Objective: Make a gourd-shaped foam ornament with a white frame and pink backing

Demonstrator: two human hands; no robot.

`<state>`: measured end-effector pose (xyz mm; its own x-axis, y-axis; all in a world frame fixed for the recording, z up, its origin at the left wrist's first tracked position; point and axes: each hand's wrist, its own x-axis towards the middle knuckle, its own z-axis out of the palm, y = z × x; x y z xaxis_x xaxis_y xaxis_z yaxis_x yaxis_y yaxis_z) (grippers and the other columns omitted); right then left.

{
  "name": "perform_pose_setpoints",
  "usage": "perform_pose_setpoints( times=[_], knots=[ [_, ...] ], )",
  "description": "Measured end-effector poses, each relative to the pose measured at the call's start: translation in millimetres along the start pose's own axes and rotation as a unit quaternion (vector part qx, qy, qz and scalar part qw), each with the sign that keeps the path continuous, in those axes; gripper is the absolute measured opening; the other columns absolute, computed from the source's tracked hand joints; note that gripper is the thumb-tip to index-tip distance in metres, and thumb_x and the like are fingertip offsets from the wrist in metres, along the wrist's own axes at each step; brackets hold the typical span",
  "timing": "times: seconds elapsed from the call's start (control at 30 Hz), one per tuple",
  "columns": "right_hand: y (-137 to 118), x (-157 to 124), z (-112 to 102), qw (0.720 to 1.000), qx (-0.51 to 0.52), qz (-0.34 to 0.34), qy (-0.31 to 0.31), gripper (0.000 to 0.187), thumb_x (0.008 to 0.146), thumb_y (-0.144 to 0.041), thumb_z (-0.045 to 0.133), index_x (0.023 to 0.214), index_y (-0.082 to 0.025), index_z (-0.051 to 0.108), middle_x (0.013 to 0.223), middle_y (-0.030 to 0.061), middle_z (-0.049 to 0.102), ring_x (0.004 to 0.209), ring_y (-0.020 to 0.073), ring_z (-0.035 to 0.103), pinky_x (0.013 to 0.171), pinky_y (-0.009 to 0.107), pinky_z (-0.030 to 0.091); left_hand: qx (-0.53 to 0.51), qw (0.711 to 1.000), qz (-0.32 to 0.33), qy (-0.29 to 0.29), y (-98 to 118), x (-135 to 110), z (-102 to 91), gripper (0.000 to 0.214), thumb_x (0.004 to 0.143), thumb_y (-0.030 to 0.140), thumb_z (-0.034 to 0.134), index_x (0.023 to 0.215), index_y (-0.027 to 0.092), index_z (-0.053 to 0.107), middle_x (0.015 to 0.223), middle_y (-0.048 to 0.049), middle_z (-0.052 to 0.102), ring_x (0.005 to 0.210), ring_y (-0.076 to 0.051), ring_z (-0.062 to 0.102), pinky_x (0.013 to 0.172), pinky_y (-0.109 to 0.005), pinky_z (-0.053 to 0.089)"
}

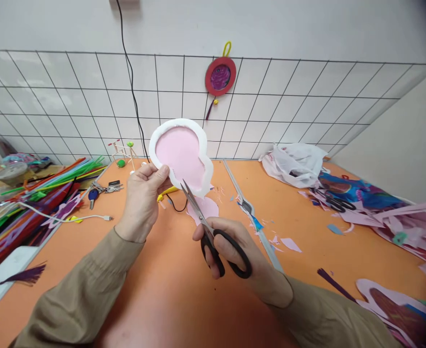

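Between its thumb and fingers, my left hand (143, 195) pinches a gourd-shaped frame (158, 130) with a white, foam-like border and a pink sheet (179, 152) filling its middle. The frame is held upright above the table. My right hand (240, 244) has its thumb and fingers in the black handles of a pair of scissors (200, 213). The blades are slightly apart, and their tips point up at the frame's lower border. Whether they touch it I cannot tell. Behind the scissors, a pink cut-out piece (208, 208) lies on the table.
Scraps of pink sheet (291, 244) and a second pair of scissors (338, 203) lie right on the orange table (155, 290). A plastic bag (292, 164) sits behind. Coloured pipe cleaners (61, 186), keys (93, 194) and a white cable (86, 220) are left. A red round ornament (209, 79) hangs on the wall.
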<state>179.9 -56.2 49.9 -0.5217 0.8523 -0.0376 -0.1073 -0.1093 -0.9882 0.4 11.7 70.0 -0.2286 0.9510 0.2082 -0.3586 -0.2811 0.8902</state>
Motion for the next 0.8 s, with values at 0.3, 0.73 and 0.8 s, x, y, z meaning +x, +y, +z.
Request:
perform_pose_setpoints(
  times=[0.3, 0.73, 0.8],
  knots=[
    [0.6, 4.5, -5.5, 1.000, -0.001, -0.009, -0.001, 0.056, 0.072, -0.069, 0.064, 0.087, -0.016, 0.057, 0.058, -0.0035, 0.052, 0.042, 0.0096, 0.050, 0.044, 0.024, 0.034, 0.014, 1.000, 0.001, -0.008, -5.4, -2.2, 1.8, 0.029, 0.060, 0.036, 0.085, 0.069, 0.014, 0.069, 0.068, -0.0045, 0.073, 0.067, -0.021, 0.071, 0.072, -0.035, 0.057],
    [2.4, 6.3, -8.1, 1.000, -0.026, 0.003, -0.002, 0.057, 0.072, -0.070, 0.062, 0.088, -0.015, 0.057, 0.059, -0.0035, 0.050, 0.044, 0.0099, 0.051, 0.043, 0.023, 0.032, 0.025, 0.999, 0.019, -0.013, -4.6, -3.2, 4.5, 0.024, 0.060, 0.033, 0.084, 0.064, 0.016, 0.068, 0.061, -0.0001, 0.070, 0.054, -0.014, 0.064, 0.063, -0.029, 0.055],
    [2.4, 6.6, -8.2, 1.000, -0.028, 0.001, -0.002, 0.056, 0.073, -0.069, 0.062, 0.088, -0.015, 0.057, 0.058, -0.0036, 0.050, 0.044, 0.0097, 0.050, 0.043, 0.023, 0.033, 0.030, 0.999, 0.021, -0.012, -4.4, -3.4, 4.4, 0.022, 0.061, 0.032, 0.083, 0.064, 0.017, 0.068, 0.061, -0.0001, 0.070, 0.055, -0.014, 0.065, 0.063, -0.029, 0.054]
  ],
)
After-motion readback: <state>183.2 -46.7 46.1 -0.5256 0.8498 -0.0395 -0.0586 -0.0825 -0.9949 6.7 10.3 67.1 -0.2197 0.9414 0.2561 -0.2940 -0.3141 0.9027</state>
